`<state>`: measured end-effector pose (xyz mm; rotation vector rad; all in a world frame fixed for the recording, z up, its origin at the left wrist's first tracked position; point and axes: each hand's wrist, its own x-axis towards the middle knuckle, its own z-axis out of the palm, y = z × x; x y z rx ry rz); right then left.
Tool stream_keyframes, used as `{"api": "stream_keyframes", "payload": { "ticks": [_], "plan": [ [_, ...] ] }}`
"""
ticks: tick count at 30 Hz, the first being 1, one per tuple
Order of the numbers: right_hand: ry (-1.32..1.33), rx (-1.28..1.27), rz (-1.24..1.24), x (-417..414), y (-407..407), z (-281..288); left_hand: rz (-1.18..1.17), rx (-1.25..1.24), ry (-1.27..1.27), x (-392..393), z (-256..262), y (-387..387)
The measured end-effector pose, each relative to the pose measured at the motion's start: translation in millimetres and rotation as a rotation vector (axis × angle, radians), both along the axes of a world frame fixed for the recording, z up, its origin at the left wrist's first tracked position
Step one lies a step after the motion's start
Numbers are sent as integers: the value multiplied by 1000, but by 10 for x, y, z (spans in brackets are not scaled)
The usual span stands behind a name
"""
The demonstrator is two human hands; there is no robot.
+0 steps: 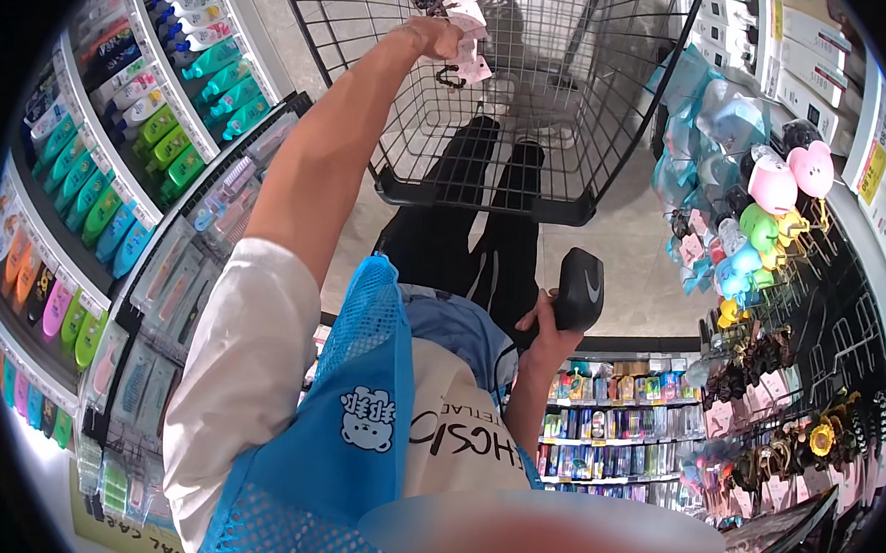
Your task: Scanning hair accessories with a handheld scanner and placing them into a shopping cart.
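My left hand (429, 37) is stretched out over a black wire shopping cart (488, 140), its fingers closed on pink cards (469, 34) that carry dark hair accessories. A small beaded dark band (450, 76) hangs by the lowest card, inside the outline of the basket. Nearer my body, to the right, my right hand (553, 327) grips a black handheld scanner (582, 290) held upright. A cord runs down from near that hand along my shirt. My legs show through and below the cart's wires.
Shelves of colourful bottles (79, 190) stand at left, with packaged combs or brushes (169, 277) beside them. At right, hooks hold blue bags (694, 139), pink and coloured character items (771, 181) and hair accessories on pink cards (767, 391). Small packaged goods (615, 428) fill shelves at lower right.
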<state>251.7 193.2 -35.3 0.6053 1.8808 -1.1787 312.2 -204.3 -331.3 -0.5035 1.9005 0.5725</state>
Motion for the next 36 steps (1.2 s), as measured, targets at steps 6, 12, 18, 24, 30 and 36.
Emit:
{"api": "stream_keyframes", "payload": {
  "ticks": [6,12,18,24,30,36],
  "plan": [
    [33,56,-4,33,-41,-6,450,-593,532,82,-75,240],
    [7,36,44,51,-59,-19,792,-259,117,198,-93,827],
    [16,-8,60,53,-153,72,650,31,144,216,-114,973],
    [25,14,81,40,-100,26,634,-49,351,233,-195,853],
    [73,61,42,101,-18,139,744,98,316,-68,-78,921],
    [213,-13,209,55,-38,490,1079,170,758,284,866,981]
  ]
}}
